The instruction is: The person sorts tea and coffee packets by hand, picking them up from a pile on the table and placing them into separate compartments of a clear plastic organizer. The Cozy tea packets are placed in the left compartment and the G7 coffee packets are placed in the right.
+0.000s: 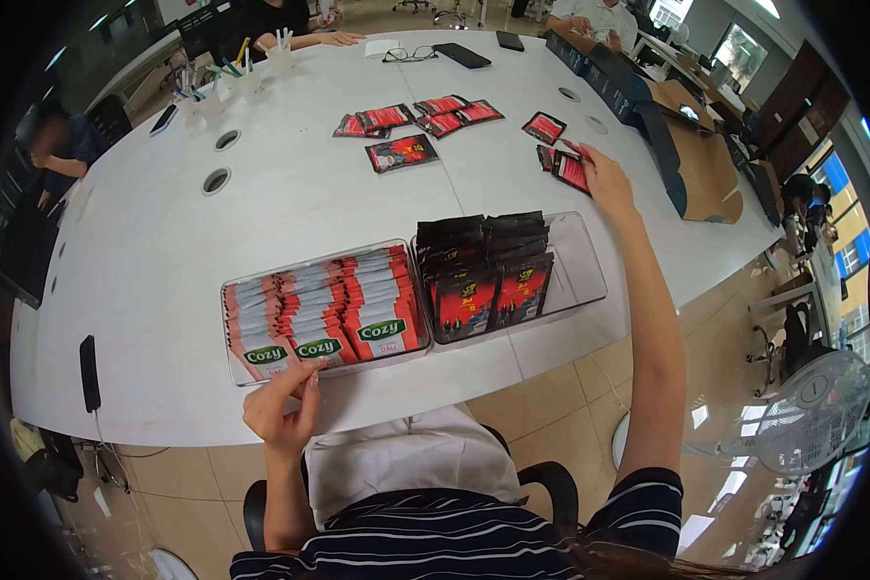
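Observation:
My left hand is at the front edge of a clear plastic tray, its fingers pinched at the rim. Rows of red-and-white Cozy sachets fill that tray. Beside it, a second clear tray holds black-and-red coffee sachets standing in two rows, with bare room at its right end. At the far right, my right hand is closed on a red-and-black coffee sachet, low over the table. Another sachet is just left of it, partly hidden, and one more lies beyond.
More coffee sachets lie mid-table in a loose group. Opened cardboard boxes line the right edge. Pen cups, glasses and phones are at the back. Other people sit around the table. A fan stands at right.

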`<state>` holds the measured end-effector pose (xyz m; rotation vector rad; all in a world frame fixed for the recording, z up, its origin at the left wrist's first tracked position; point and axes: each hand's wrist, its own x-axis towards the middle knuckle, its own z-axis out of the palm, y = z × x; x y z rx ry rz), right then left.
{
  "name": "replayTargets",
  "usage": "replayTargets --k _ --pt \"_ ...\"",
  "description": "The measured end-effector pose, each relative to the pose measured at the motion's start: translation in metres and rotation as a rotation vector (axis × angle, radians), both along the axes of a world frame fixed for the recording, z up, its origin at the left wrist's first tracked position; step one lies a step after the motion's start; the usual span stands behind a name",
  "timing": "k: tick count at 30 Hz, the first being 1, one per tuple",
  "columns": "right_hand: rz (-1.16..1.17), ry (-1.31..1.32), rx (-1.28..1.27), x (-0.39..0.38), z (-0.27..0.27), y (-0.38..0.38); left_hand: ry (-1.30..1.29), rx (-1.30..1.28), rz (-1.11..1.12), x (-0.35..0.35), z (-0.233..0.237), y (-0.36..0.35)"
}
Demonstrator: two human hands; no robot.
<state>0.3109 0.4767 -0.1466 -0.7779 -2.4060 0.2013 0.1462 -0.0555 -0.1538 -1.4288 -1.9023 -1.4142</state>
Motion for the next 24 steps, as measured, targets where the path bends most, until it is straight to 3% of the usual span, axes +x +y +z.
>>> replayTargets --k 7,13,16,19,24 --pt "0.178 -0.125 -0.087 -0.013 0.004 -0.007 -0.002 0.012 0.033 -0.001 -0.002 0.001" --pt "-0.083 -0.351 0.351 -0.026 -0.023 0.015 -0.009 -0.004 -0.005 -0.001 0.000 -0.001" --pt "-0.114 -0.406 0.327 -0.030 -0.017 0.019 0.003 0.004 -0.002 0.000 0.001 0.000" --pt "-0.159 -0.182 0.201 -0.021 0.007 -0.009 0.008 0.003 -0.003 0.001 0.003 -0.001" --pt "-0.068 0.347 -0.229 0.003 0.042 -0.042 0.003 0.043 -0.012 0.001 0.003 -0.002"
